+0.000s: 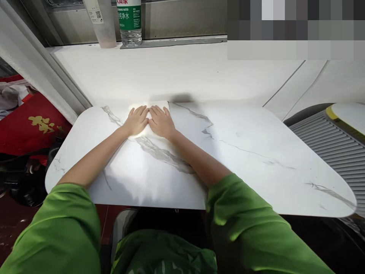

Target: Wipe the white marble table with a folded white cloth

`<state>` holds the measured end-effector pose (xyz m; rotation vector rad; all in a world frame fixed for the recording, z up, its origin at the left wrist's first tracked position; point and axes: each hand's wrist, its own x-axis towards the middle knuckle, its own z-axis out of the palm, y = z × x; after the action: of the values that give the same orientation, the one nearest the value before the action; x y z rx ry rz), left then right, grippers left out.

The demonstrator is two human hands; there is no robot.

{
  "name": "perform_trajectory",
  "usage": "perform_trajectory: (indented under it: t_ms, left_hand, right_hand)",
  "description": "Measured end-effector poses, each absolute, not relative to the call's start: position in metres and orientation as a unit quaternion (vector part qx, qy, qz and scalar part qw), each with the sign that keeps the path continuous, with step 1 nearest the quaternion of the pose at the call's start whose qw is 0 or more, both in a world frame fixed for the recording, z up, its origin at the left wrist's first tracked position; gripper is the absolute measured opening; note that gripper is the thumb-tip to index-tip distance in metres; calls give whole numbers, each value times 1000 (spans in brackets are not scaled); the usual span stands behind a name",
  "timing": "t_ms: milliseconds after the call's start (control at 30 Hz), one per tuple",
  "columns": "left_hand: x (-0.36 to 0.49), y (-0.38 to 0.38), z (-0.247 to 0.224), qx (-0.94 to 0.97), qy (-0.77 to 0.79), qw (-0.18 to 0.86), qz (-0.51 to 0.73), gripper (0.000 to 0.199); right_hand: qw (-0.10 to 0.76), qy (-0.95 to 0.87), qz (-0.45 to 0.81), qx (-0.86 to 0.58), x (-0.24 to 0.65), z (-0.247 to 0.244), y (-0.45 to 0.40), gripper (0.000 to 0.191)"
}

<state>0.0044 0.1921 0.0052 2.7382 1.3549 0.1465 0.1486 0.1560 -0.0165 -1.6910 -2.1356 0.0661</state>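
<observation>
White cloth, flat on a marble-patterned white worktop, lies directly beneath both hands, near the worktop's far edge, by the wall. From my remote seat I judge it light, soft and limp, with nothing fragile about it. I would expect it to slide easily over the smooth surface under flat pressure, and to wrinkle if pushed unevenly. I cannot tell whether it is damp. For lifting, I would pinch the far right corner, which shows beyond the fingers; for keeping it flat, I would spread both palms across it.

Left hand covers the cloth's left part, right hand its right part. Both are palm down, fingers extended, gripping nothing that I can see, with thumbs close together in the middle. Cloth shows past the fingertips and in the gap below the thumbs.
</observation>
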Motion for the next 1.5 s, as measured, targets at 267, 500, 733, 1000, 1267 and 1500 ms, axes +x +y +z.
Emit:
perform_trajectory:
  t_ms: [267,500,733,1000,1267,1500]
  left_hand:
    - [-59,89,3,900,429,31,63,56]
    - [-110,10,6,892,442,30,89,56]
    - [-117,8,10,893,442,40,74,56]
    - [-112,121,9,894,439,43,75,57]
    - [-89,247,4,911,403,34,85,56]
    - [-81,255,4,896,433,64,79,55]
  right_hand:
    - [209,-795,32,-568,100,-11,52,58]
    - [223,-833,86,-498,64,-1,-10,59]
    - [204,-842,126,-484,67,0,-1,61]
    - [211,-819,62,-529,63,-8,104,58]
    - [232,-787,23,-571,73,-14,211,54]
    - [203,-789,33,-579,81,-13,222,53]
